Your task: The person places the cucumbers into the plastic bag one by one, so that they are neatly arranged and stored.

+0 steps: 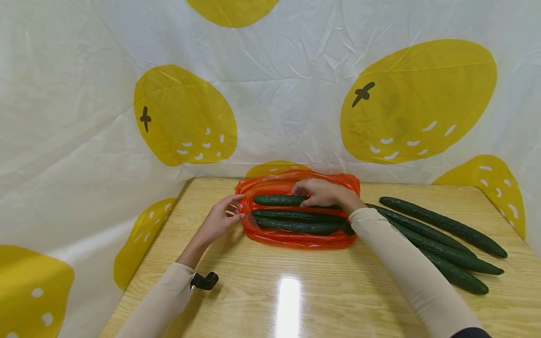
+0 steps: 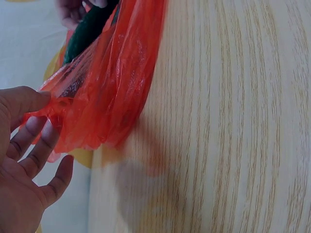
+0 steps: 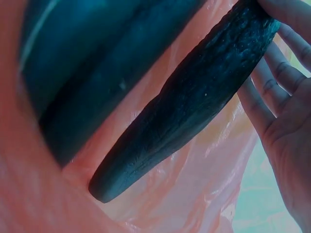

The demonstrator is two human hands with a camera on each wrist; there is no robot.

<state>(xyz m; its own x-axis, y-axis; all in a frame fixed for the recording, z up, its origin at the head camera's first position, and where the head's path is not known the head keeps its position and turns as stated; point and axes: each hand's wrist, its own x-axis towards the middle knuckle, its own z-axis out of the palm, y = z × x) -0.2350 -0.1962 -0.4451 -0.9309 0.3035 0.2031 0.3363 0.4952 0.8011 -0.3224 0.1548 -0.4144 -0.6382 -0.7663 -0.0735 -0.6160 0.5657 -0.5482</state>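
A red plastic bag (image 1: pixel 304 241) lies spread open on the table, with two dark green cucumbers (image 1: pixel 291 226) side by side in its front part. Behind them, a third cucumber (image 1: pixel 274 201) also lies within the bag's edges. My right hand (image 1: pixel 323 191) grips this one from above, thumb on the near side; the right wrist view shows its tapered end (image 3: pixel 126 170) over the red plastic. At the bag's left end, my left hand (image 1: pixel 217 220) pinches the gathered edge between thumb and fingers, and the other fingers spread below it in the left wrist view.
Several more cucumbers (image 1: pixel 444 225) lie slantwise on the wooden table (image 1: pixel 236 291) at the right, partly behind the right sleeve. A pale curtain (image 1: pixel 287 117) with yellow fruit prints hangs close along the back and sides. A black device (image 1: pixel 204 280) sits on the left wrist.
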